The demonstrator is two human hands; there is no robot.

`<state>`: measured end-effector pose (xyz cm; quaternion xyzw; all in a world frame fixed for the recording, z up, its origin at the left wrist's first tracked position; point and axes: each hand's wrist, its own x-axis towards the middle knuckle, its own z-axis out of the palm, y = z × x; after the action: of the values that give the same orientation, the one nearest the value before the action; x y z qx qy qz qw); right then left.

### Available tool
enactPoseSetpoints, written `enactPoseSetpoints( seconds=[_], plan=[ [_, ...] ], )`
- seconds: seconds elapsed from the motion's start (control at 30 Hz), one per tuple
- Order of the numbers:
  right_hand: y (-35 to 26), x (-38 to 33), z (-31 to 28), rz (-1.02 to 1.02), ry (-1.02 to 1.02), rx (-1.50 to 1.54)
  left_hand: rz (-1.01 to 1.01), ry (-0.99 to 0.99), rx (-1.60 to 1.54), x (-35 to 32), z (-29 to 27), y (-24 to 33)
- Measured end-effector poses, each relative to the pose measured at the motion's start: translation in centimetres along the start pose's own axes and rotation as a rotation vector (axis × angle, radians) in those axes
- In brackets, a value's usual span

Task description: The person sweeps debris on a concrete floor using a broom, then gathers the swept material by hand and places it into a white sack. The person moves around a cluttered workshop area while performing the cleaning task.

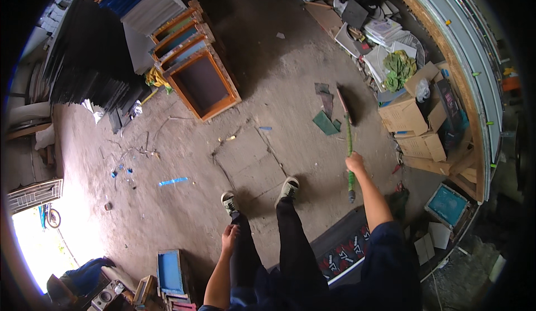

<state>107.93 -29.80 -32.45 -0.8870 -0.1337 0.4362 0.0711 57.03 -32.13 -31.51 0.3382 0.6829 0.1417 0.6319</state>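
Observation:
My right hand (354, 163) is closed round the green-wrapped handle of a short broom (350, 135). The handle's dark end points back toward me, and its narrow, reddish head reaches the floor ahead. Just left of the broom head lie dark green scraps (325, 123) and a dark grey scrap (324, 94). My left hand (230, 233) hangs beside my left thigh with its fingers curled in, and I see nothing in it. My two shoes stand apart on the concrete floor (254, 163).
Wooden frames (205, 84) lean in a row at the far left, beside stacked dark sheets (89, 54). Cardboard boxes (405, 115) and piled papers (385, 29) line the right. A blue strip (173, 181) and small litter lie to the left. A patterned mat (346, 250) is near my right leg.

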Motion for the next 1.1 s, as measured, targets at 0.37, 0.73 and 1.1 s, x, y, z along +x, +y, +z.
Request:
enactPoseSetpoints(
  seconds=[0.37,0.73,1.1],
  plan=[
    [-0.1,-10.4,0.0,-0.207,-0.413,0.064,0.076,-0.075,0.028,1.9,7.0,4.4],
    [12.5,-2.6,-4.6,0.058,0.14,-0.073,0.068,-0.202,0.196,2.4,7.3,5.0],
    [5.6,-9.5,4.6,-0.065,-0.171,0.244,-0.021,-0.099,0.208,0.5,3.2,2.8]
  ],
)
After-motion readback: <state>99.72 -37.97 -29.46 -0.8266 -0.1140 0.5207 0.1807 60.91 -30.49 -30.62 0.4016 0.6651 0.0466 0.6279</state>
